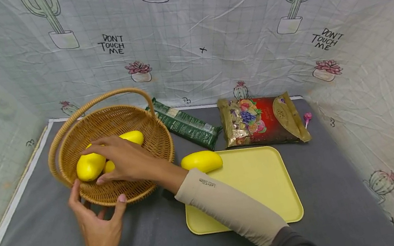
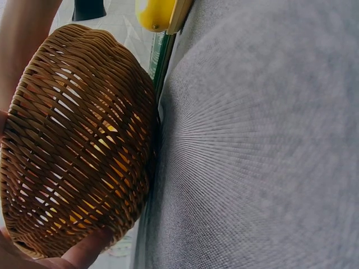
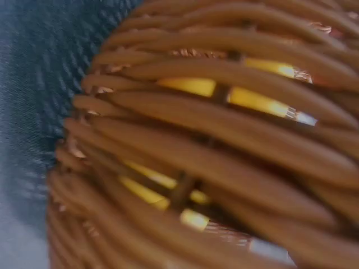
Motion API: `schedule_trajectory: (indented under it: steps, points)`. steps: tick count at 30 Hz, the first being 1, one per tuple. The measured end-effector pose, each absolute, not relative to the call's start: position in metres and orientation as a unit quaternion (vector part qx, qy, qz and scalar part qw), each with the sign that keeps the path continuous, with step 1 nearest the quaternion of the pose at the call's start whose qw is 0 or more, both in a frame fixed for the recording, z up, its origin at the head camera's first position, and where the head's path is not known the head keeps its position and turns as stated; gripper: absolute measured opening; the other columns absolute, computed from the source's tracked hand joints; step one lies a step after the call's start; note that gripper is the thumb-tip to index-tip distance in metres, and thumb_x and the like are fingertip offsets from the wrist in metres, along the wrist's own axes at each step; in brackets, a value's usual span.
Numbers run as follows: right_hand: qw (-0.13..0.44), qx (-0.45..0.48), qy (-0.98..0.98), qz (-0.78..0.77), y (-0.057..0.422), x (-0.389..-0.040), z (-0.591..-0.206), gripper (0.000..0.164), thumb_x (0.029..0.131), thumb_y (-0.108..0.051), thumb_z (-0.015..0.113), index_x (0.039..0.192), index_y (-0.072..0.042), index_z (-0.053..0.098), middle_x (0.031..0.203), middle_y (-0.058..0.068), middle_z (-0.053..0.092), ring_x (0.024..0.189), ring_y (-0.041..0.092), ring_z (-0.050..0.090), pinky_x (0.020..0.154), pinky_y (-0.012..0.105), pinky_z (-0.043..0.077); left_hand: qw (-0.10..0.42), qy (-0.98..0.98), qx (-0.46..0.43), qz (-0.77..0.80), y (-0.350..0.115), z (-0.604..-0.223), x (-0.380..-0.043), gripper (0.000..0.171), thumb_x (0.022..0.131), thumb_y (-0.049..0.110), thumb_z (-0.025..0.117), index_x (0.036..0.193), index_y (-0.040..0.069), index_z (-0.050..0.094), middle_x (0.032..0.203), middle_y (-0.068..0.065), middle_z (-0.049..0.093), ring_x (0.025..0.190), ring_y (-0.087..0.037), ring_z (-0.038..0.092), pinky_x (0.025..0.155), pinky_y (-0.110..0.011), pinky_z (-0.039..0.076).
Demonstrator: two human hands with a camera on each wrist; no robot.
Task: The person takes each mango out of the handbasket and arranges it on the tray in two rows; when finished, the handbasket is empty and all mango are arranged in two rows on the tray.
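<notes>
In the head view, a wicker basket (image 1: pixel 163 146) with a tall handle stands at the left and has several yellow mangoes in it. My left hand (image 1: pixel 98 228) grips the basket's near side, thumb and fingers spread along the rim. The left wrist view shows fingertips (image 2: pixel 92 246) against the weave. My right hand (image 1: pixel 124 158) reaches inside, fingers and thumb bent round a mango (image 1: pixel 90 168) near the left wall. Another mango (image 1: pixel 133 137) lies behind that hand. Only the woven wall (image 3: pixel 168 123) with yellow behind it fills the right wrist view.
A yellow tray (image 1: pixel 254 179) lies right of the basket, with a mango (image 1: pixel 201 161) on its far left corner. Behind are a green packet (image 1: pixel 191 126), a red and gold bag (image 1: pixel 263 120) and a pink lollipop (image 1: pixel 307 117). Printed cloth (image 1: pixel 195 22) walls the table.
</notes>
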State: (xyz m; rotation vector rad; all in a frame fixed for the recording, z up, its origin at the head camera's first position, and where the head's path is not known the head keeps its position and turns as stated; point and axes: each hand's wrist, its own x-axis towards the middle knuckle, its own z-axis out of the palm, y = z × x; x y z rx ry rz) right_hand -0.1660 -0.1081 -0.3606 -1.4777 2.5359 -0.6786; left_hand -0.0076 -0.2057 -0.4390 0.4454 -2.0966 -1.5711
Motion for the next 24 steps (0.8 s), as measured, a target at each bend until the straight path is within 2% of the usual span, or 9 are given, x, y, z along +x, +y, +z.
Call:
schedule_trajectory:
  steps: [8,19,24]
  points:
    - [0.067,-0.497,0.847,-0.179,-0.126,-0.170,-0.362,0.074,0.096,-0.050,0.076,0.161,-0.036,0.045,0.171,-0.006,0.038,0.157,0.012,0.033,0.124,0.028,0.035,0.239,-0.767,0.164,-0.573,-0.206,-0.439,-0.006,0.110,0.089,0.008,0.083,0.168,0.033,0.012,0.176,0.009,0.008,0.157,-0.042,0.022,0.104,-0.082,0.038]
    - [0.088,-0.500,0.852,-0.128,-0.138,-0.174,-0.369,0.077,0.096,-0.048,0.076,0.163,-0.040,0.040,0.176,-0.005,0.027,0.162,0.013,0.023,0.123,0.028,0.038,0.239,-0.765,0.165,-0.575,-0.205,-0.438,-0.006,0.107,0.092,0.008,0.081,0.168,0.033,0.011,0.175,0.008,0.009,0.156,-0.034,0.027,0.105,-0.076,0.041]
    - [0.085,-0.498,0.856,-0.107,-0.142,-0.175,-0.372,0.076,0.096,-0.046,0.077,0.162,-0.041,0.041,0.169,-0.006,0.036,0.155,0.011,0.032,0.116,0.025,0.042,0.235,-0.769,0.161,-0.573,-0.205,-0.439,-0.006,0.108,0.092,0.007,0.081,0.169,0.032,0.009,0.175,0.007,0.008,0.155,-0.035,0.028,0.105,-0.071,0.044]
